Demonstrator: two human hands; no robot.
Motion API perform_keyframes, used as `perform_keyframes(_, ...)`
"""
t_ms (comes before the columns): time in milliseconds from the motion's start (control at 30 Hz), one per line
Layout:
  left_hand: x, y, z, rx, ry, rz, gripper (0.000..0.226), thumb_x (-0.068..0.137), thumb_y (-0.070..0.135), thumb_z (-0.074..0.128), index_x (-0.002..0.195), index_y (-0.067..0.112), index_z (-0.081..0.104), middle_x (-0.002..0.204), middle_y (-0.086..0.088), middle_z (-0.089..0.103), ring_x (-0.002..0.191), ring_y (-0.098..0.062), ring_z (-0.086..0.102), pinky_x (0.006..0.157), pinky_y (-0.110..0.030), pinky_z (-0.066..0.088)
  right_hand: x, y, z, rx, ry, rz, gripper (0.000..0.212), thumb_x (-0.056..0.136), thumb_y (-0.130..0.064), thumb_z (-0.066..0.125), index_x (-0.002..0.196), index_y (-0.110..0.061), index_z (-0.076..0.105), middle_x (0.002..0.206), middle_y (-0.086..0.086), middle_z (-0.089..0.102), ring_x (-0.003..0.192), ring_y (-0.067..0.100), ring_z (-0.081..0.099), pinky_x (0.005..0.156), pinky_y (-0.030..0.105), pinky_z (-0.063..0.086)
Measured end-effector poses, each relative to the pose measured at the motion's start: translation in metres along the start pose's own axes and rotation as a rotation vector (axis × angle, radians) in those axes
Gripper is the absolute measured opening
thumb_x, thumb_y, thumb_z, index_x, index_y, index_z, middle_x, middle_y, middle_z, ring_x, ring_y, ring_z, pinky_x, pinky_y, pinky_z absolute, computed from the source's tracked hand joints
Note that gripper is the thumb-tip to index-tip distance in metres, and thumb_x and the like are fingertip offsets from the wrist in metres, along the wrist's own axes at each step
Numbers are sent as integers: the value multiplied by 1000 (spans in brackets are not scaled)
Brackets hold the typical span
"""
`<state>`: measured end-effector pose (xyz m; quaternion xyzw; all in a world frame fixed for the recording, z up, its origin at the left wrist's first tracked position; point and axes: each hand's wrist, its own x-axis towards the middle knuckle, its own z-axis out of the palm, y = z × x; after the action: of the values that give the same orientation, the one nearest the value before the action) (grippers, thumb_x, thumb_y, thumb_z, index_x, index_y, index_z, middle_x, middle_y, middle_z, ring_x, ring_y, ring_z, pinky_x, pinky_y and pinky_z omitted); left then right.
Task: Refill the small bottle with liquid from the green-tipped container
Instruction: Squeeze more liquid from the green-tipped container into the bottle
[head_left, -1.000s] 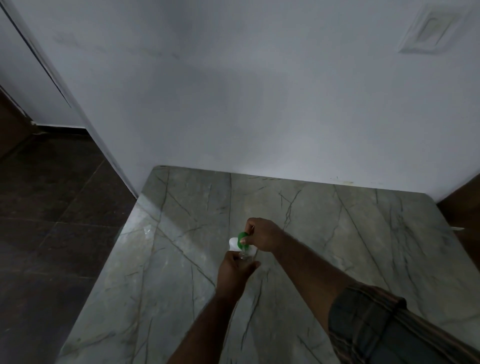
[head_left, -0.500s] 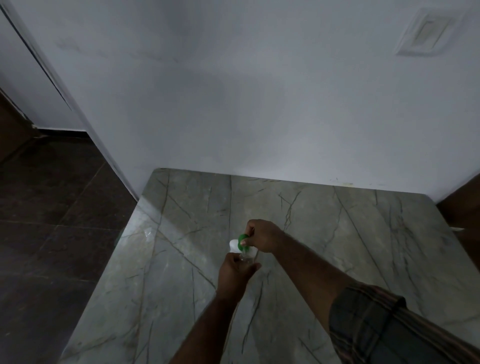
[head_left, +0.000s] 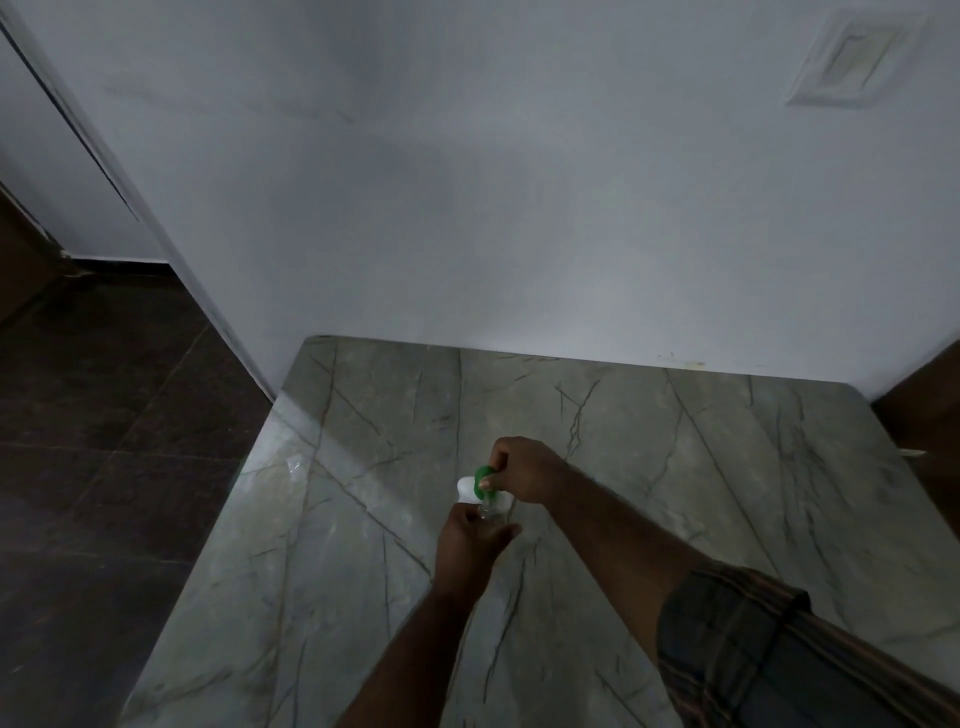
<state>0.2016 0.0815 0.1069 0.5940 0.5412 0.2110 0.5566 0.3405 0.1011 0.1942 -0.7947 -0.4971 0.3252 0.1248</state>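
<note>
My left hand (head_left: 470, 540) is closed around a small clear bottle (head_left: 487, 512), of which only the top shows above my fingers. My right hand (head_left: 524, 470) grips the white container (head_left: 467, 489) with its green tip (head_left: 484, 475), held directly over the small bottle's mouth. The container is mostly hidden behind my right hand. Both hands hover over the middle of the grey marble tabletop (head_left: 675, 493). Whether liquid is flowing cannot be seen.
The tabletop butts against a white wall (head_left: 519, 208) at the back. Dark tiled floor (head_left: 104, 415) lies beyond the table's left edge. A small clear object (head_left: 295, 464) lies near that left edge. A dark wooden surface (head_left: 930, 405) stands at the right.
</note>
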Motion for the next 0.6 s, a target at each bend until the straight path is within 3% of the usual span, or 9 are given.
perform_keyframes(200,2,-2,3,-1,3,-31,47,71,30,86,105,18,56,99,2,66,88,-13,65,68,-25,53,2,2,5,-6,3,-7,28,80,-29,74,99,-12,62,107,7,66,100,23,60,83,35,47)
perform_keyframes(400,4,-4,4,20,12,-11,47,70,33,87,103,19,56,96,5,67,86,-10,65,67,-21,52,6,3,5,-14,-20,-22,30,79,-29,75,99,-11,62,106,8,65,90,19,56,75,31,41)
perform_keyframes(600,5,0,2,-6,-10,-20,50,68,33,88,105,19,57,100,3,67,90,-14,67,79,-37,59,6,1,-4,8,-29,-34,31,79,-28,76,100,-9,64,107,8,65,87,15,53,73,28,40)
